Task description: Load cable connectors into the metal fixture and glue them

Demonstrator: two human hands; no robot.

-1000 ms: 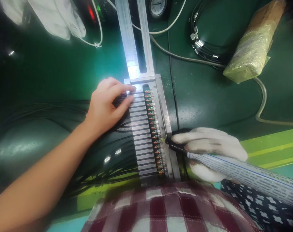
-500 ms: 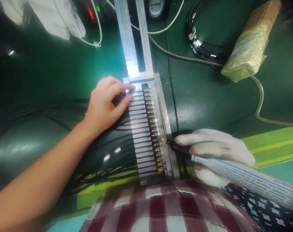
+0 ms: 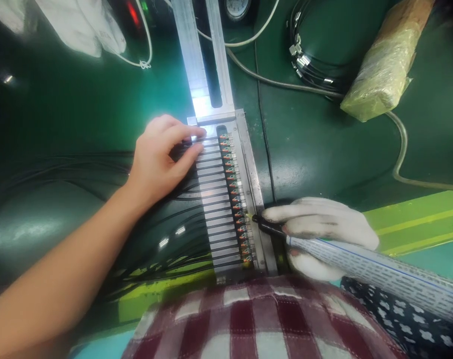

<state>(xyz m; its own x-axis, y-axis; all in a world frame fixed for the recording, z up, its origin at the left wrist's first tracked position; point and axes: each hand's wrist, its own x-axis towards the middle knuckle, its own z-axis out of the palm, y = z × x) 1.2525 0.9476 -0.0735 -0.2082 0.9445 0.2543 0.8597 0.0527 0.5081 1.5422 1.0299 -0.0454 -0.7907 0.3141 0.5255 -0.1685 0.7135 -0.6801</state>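
A metal fixture (image 3: 213,199) holds a row of black cables (image 3: 218,209) side by side, their stripped orange and green wire ends meeting small metal connectors (image 3: 244,230) along its right part. My bare left hand (image 3: 162,152) rests at the fixture's upper left edge. Its thumb and index finger lie apart, on either side of the top cables; the other fingers are mostly hidden. In a white glove, my right hand (image 3: 323,227) grips a white printed squeeze tube (image 3: 364,267) with a black nozzle. The thin yellowish nozzle tip points at the connectors in the lower half of the row.
A slotted metal bar (image 3: 189,55) extends behind the fixture. Coiled black cables (image 3: 301,60) and a plastic-wrapped block (image 3: 379,75) are at the back right. White gloves (image 3: 84,25) lie at the back left, and a round gauge (image 3: 236,7) stands at the top. Loose cables trail leftward.
The whole view has shifted slightly. My right hand and the tube have moved a little left, with the nozzle slightly lower along the connector row. My left hand stays at the same spot on the fixture.
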